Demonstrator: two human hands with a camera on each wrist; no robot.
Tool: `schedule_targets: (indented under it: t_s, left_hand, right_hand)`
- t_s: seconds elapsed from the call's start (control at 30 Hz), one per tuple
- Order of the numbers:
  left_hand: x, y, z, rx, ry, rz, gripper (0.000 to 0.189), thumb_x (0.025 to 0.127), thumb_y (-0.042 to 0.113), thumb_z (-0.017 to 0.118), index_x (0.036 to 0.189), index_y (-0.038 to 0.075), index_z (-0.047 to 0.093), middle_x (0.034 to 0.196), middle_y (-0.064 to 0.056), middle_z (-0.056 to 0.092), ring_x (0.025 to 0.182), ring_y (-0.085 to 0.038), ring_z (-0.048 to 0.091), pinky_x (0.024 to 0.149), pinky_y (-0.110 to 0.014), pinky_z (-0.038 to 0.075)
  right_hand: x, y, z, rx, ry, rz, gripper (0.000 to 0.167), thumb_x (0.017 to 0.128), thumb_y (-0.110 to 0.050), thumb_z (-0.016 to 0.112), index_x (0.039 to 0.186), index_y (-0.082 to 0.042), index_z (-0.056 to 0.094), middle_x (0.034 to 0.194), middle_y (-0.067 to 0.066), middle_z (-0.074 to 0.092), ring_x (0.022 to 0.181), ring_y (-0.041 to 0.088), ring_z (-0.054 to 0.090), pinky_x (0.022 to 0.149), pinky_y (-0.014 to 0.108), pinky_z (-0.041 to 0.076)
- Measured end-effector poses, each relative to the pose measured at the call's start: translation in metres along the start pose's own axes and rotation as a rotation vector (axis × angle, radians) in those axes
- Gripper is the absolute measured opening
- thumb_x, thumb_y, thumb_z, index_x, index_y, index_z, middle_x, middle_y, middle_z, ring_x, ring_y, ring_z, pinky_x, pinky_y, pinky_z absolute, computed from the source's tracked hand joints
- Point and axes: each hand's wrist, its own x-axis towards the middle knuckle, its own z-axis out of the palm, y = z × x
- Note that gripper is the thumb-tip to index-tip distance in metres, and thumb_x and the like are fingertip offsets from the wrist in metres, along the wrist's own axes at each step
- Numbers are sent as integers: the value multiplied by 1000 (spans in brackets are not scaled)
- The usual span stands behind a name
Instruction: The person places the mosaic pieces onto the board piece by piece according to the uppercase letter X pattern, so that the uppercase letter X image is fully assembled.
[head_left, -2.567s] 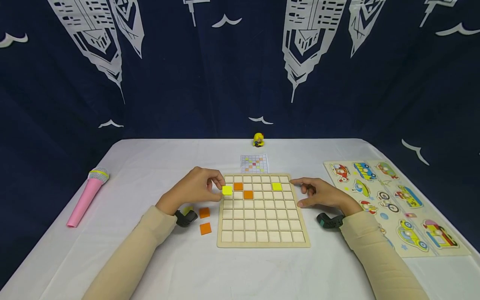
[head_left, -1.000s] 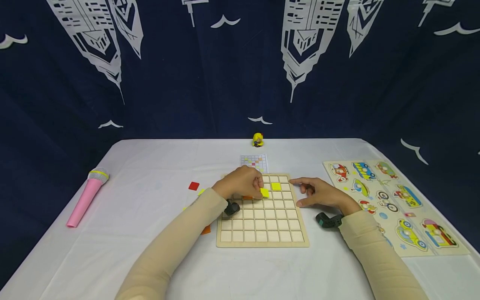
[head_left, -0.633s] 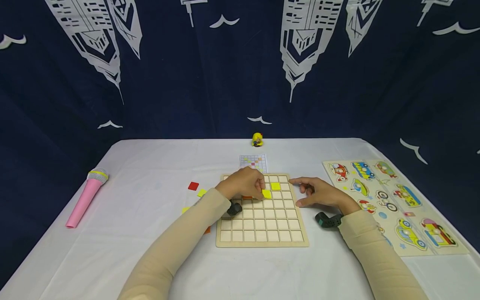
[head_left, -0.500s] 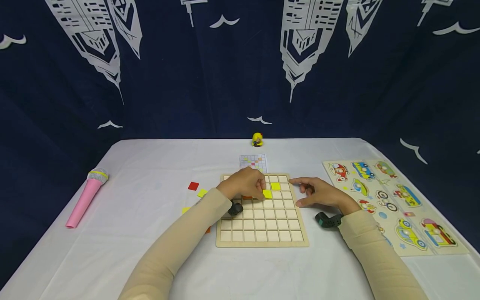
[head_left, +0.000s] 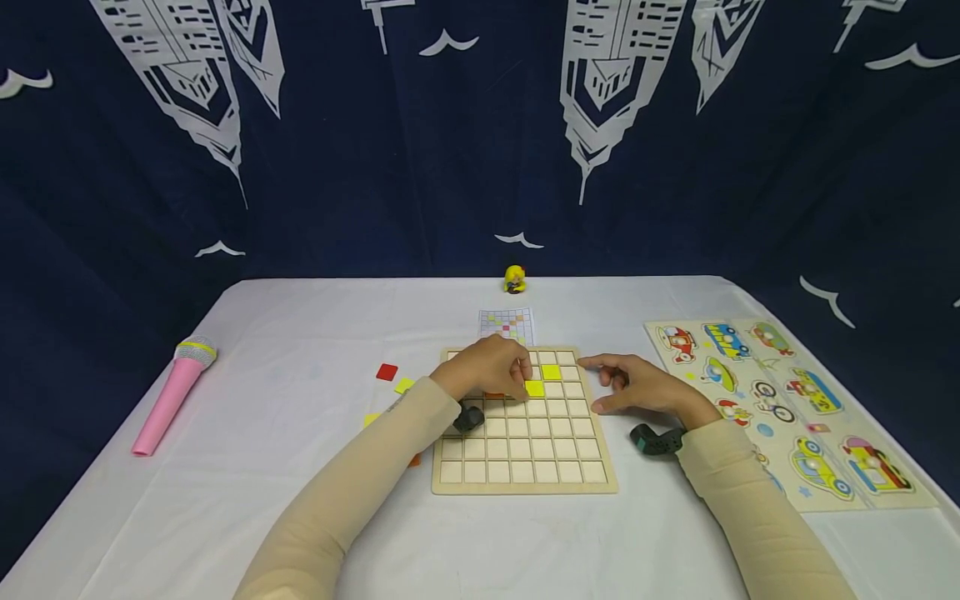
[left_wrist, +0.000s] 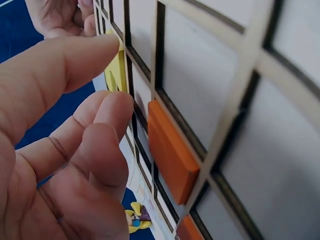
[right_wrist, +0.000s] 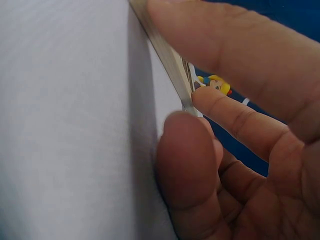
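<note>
The fingertips of my left hand (head_left: pixel 491 367) are at a yellow square tile (head_left: pixel 534 389) on the wooden grid board (head_left: pixel 525 487). In the left wrist view, thumb and forefinger tips are at that yellow tile (left_wrist: pixel 116 70), its far part hidden. An orange tile (left_wrist: pixel 170 152) sits in a cell close by, with part of another orange tile (left_wrist: pixel 189 229) beyond. Another yellow tile (head_left: pixel 551 372) lies in the row above. My right hand (head_left: pixel 645 387) rests at the board's right edge, forefinger extended, thumb lower; it holds nothing.
Left of the board lie a red tile (head_left: pixel 387 372) and yellow tiles (head_left: pixel 404 386), partly behind my left sleeve. A printed pattern card (head_left: pixel 507 322) and a small figurine (head_left: pixel 514 279) stand behind. A pink microphone (head_left: pixel 176 396) is far left; a vehicle puzzle board (head_left: pixel 787 417) is right.
My left hand has carried the yellow tile rightward from the board's left edge to a cell in the third row, settling it flat. My right hand has stayed at the edge.
</note>
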Motion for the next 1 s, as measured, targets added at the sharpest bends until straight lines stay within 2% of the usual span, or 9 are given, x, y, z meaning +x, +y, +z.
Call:
schedule_targets:
  t_s: [0.2,0.27,0.47,0.63,0.8,1.0]
  left_hand:
    - [-8,-2,-4,64,51,0,19,94,18,81,113,19,79,94,12,73,91,-10,66,87,-37,53]
    - [-13,-3,-6,58,64,12,21,96,19,77,117,19,79,98,11,74,94,-10,67,87,-36,53]
    - [-30,-11,-14,-28,112,116,23,101,15,73,122,10,78,103,3,77,94,-15,67,88,-31,54]
    - [-45,-23,-21,-93,161,178,25,99,11,74,124,5,77,97,4,77,92,-13,67,90,-27,54]
    - [-63,-35,-26,-193,206,192,26,98,7,74,124,3,76,93,5,76,89,-13,67,87,-29,57]
    - [-82,-51,-34,-265,233,160,27,100,8,74,126,1,75,97,4,76,91,-15,67,88,-34,57]
  right_hand:
    - [0,-1,0,4,-5,-12,77,87,-4,88,151,15,50,101,8,49,77,16,42,67,27,37]
    - [0,-1,0,9,-7,-13,77,86,-3,88,151,15,49,101,9,49,77,16,42,67,27,36]
    - [-1,-1,0,13,-8,-13,77,87,-3,88,151,15,49,101,8,49,77,16,41,67,27,35]
    - [-1,0,0,3,-16,-30,78,87,-3,88,151,16,48,100,8,49,75,15,40,67,27,35]
    - [-1,2,0,-24,-15,-38,77,88,-5,88,151,16,49,99,8,49,75,15,41,66,27,35]
    - [-1,2,-1,-29,-11,-31,77,88,-6,88,151,16,50,99,8,49,75,15,41,66,27,36]
